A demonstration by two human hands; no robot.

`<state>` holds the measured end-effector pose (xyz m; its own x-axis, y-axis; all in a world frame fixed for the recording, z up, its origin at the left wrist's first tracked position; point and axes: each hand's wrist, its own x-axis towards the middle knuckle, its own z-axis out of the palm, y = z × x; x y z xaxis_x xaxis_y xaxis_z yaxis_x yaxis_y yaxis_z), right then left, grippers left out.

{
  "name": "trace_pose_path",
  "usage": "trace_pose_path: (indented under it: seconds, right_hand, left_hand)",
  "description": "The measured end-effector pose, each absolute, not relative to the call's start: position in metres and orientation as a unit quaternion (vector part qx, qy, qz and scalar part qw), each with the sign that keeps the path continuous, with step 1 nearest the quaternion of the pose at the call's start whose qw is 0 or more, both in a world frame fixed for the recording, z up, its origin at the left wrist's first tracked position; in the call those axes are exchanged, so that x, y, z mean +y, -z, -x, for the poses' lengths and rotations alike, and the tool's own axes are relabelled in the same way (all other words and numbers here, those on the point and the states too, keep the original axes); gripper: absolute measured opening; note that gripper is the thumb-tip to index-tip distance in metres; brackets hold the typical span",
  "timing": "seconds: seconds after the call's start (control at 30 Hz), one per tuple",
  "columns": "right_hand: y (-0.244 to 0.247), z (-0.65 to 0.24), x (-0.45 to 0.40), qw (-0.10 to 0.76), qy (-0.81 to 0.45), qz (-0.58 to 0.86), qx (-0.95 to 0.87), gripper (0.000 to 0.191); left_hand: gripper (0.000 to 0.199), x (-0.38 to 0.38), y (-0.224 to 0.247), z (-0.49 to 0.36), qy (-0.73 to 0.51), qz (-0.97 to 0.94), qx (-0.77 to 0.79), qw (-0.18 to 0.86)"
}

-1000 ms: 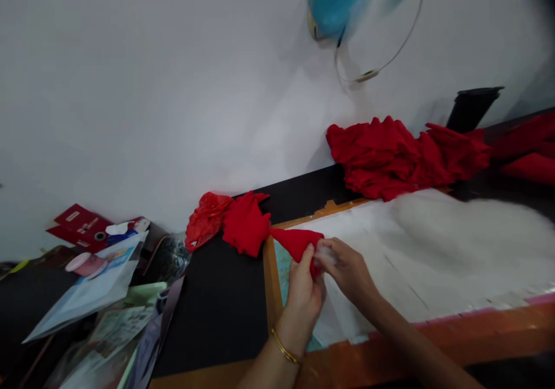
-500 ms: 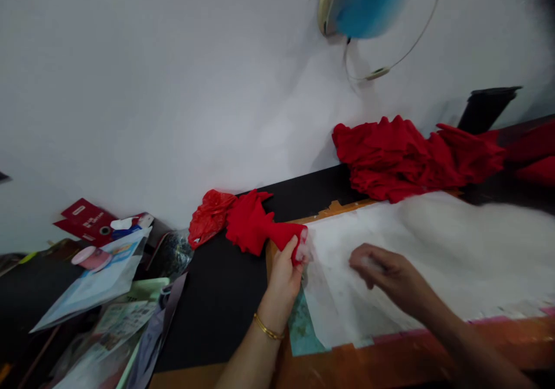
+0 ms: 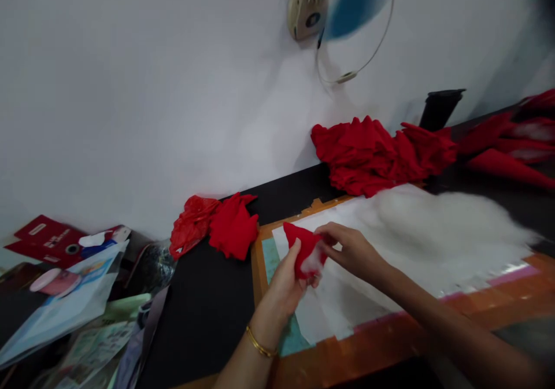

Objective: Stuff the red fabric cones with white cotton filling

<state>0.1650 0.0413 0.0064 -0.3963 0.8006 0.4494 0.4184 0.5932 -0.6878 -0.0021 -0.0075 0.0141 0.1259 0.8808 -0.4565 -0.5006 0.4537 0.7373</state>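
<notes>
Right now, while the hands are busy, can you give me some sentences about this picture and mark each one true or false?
1. The left hand holds a pointed red cloth piece. True.
2. A shiny gold-coloured bracelet is on the right wrist. False: the bracelet is on the left wrist.
3. Fluffy white stuffing lies heaped on a white sheet. True.
4. The right hand is buried in the heaped stuffing. False: its fingers are at the edge of the held cloth piece.
5. A tall black container stands in front of the big crumpled red cloth heap. False: it stands behind.
</notes>
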Motion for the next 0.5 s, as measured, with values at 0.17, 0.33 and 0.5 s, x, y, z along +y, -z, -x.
trace_pose_path:
  seconds: [0.17, 0.33, 0.5]
  right_hand:
    - [0.002, -0.155, 0.049, 0.399, -0.267, 0.438, -0.760, 0.014]
    - [0.006, -0.153, 0.047, 0.404, -0.283, 0.446, -0.747, 0.010]
    - [0.006, -0.149, 0.040, 0.383, -0.318, 0.424, -0.757, 0.008]
  left_hand:
    - [0.063, -0.016, -0.002, 0.012, -0.505, -0.351, 0.557, 0.559]
    - [0.033, -0.014, 0.004, 0.017, -0.539, -0.501, 0.592, 0.330]
    - [0.019, -0.001, 0.004, 0.017, -0.505, -0.550, 0.621, 0.239]
